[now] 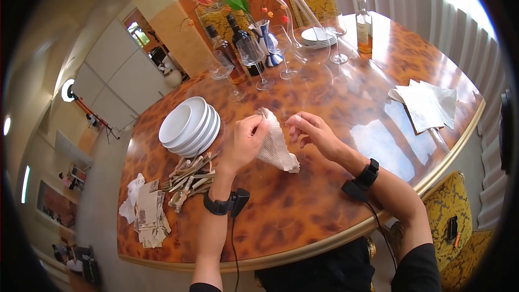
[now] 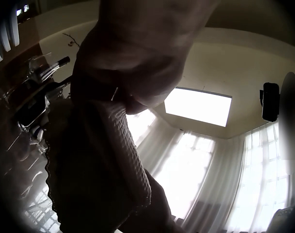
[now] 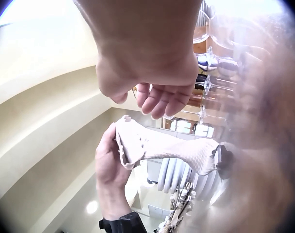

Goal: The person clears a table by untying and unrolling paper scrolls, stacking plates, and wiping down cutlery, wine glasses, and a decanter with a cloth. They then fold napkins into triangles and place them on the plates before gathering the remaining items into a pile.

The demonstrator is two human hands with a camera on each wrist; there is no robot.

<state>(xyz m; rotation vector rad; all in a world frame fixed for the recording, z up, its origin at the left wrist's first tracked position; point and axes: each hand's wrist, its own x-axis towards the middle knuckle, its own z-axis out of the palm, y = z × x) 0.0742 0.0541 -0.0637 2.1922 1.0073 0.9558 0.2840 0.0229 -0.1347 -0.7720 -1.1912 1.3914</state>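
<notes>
My left hand [image 1: 248,139] pinches the top of a cream textured napkin [image 1: 274,143] between thumb and fingers, above the near middle of the table. The napkin hangs down in folds, and its scalloped edge shows in the left wrist view, where the napkin [image 2: 84,165] is dark against the windows. Just to the right, my right hand [image 1: 319,134] is in the air with loosely bent fingers and nothing in them. The right wrist view shows those fingers [image 3: 159,101] apart from the napkin [image 3: 154,141].
Left of the napkin stand stacked white bowls [image 1: 186,127], with a pile of cutlery [image 1: 189,181] and patterned paper napkins [image 1: 150,213] nearer me. Wine glasses [image 1: 250,54], bottles [image 1: 364,27], a vase [image 1: 268,43] and small plates [image 1: 319,36] line the back. White napkins [image 1: 424,103] lie at right.
</notes>
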